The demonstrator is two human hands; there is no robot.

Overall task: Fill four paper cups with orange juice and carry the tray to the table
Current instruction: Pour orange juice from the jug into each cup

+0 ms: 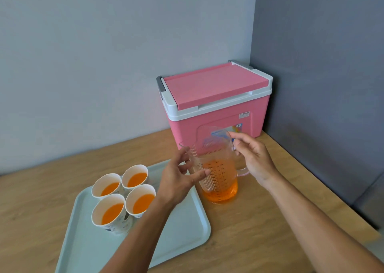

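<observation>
Four white paper cups (124,196) stand close together on the left part of a pale green tray (182,220), each holding orange juice. Just right of the tray, a clear measuring jug (220,181) stands on the wooden counter, roughly a third full of juice. My right hand (253,158) pinches the jug's clear lid (216,135), which is tilted over the jug's mouth. My left hand (178,177) hovers at the jug's left side with fingers spread, holding nothing.
A pink cooler box (216,94) with a white rim and shut lid sits behind the jug in the corner of two grey walls. The wooden counter (259,220) runs along both walls, and its edge shows at the far right.
</observation>
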